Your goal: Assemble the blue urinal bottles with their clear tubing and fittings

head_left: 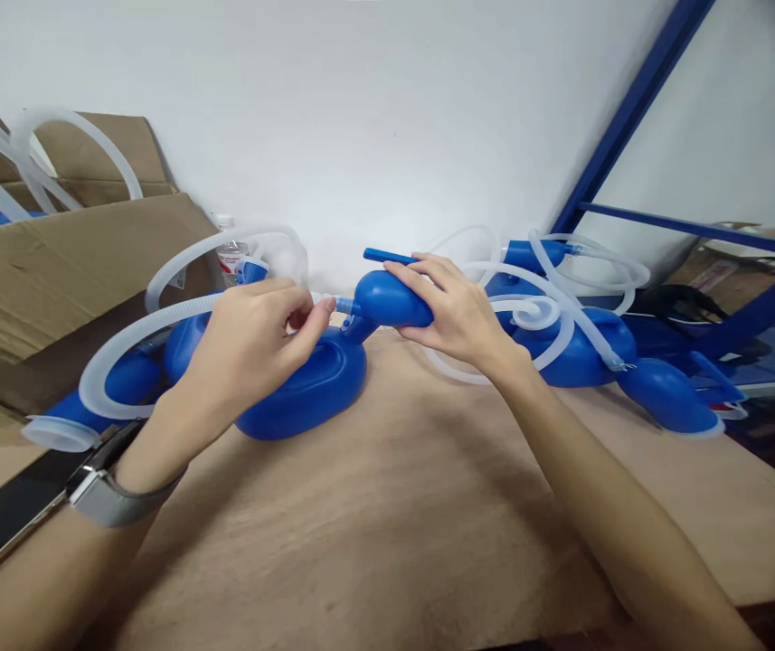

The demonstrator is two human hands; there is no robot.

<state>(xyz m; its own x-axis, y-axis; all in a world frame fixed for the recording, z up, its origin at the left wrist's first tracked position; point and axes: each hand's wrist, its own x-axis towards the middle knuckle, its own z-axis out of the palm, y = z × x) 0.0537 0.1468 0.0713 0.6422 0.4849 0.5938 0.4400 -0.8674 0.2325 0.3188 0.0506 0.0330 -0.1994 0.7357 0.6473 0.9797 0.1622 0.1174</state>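
Observation:
My right hand (451, 312) is wrapped round a blue bulb-shaped plastic head (387, 298) with a strip-like handle (387, 257) above it. This head joins the neck of a blue plastic bottle (319, 389) resting on the table. My left hand (258, 334) is closed in a pinch on the clear ribbed hose (149, 316), near where it meets a blue nozzle (344, 306) on the head. The hose loops out to the left behind my left wrist. My fingers partly hide the joint, so I cannot tell how far the hose sits over the nozzle.
More blue bottles (570, 353) with coiled hoses (529, 312) lie at the right on the wooden table (387, 524). Another blue head with a clear rim (61, 432) lies at left. A cardboard box (75, 271), a labelled plastic bottle (230, 249) and a blue metal rack (631, 108) stand around.

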